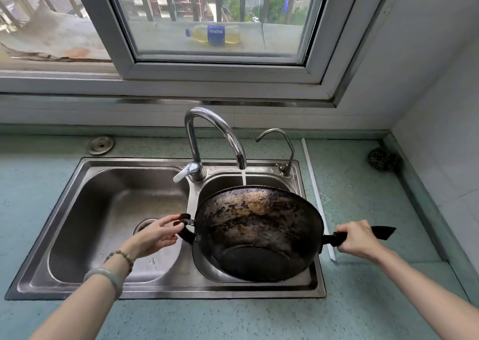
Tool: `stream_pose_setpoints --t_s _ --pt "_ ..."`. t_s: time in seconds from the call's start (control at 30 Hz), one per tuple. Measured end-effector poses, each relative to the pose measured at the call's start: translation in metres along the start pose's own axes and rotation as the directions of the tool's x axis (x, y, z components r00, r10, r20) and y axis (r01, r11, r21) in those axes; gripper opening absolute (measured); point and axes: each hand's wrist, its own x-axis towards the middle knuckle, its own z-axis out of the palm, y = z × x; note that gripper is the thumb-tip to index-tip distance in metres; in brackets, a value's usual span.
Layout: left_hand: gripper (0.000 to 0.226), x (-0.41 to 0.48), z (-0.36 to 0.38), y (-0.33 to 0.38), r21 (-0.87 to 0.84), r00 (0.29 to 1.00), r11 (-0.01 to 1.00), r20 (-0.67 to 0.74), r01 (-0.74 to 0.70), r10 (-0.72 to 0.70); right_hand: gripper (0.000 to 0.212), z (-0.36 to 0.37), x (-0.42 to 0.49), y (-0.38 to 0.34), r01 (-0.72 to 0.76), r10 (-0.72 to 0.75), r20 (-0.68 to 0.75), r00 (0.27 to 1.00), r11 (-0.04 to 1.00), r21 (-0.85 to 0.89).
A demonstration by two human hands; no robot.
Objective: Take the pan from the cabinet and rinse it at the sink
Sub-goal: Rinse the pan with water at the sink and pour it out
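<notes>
Both hands have a firm grip on the pan (pixel 256 233): the right hand (pixel 359 238) is clenched round its long handle, the left hand (pixel 158 233) pinches the small loop handle opposite. Between them, the pan's long axis runs left to right, handle pointing right. Largest first: the table (pixel 363 184) carries the double sink (pixel 108 210); the pan hangs over the right basin, tipped so its dark inside faces the person. Water from the tap (pixel 215 132) falls at the far rim, probably just inside it. Rinsing looks under way; rolling the pan further under the stream would wet the rest.
</notes>
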Motion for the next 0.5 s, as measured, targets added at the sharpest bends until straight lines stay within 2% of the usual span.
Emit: stream_pose_setpoints --t_s 0.07,0.17,0.4,0.5 --pt "0.031 0.004 -0.001 0.000 0.157 0.999 0.988 -0.046 -0.016 0.023 0.018 -0.002 0.006 0.000 -0.009 0.009 0.029 1.000 1.000 -0.010" --pt "0.023 0.013 0.002 -0.004 0.397 0.979 0.915 -0.148 -0.071 0.141 0.024 -0.005 0.016 -0.005 -0.013 0.013 0.076 0.997 1.000 0.006" --pt "0.016 0.037 0.000 -0.012 0.357 0.933 0.910 -0.206 -0.209 0.295 0.042 -0.006 0.030 -0.013 -0.040 0.039 0.116 0.993 0.999 0.010" --pt "0.023 0.046 -0.005 -0.009 0.352 0.921 0.900 -0.194 -0.256 0.338 0.025 -0.005 0.037 -0.013 -0.057 0.056 0.089 0.994 0.998 0.014"
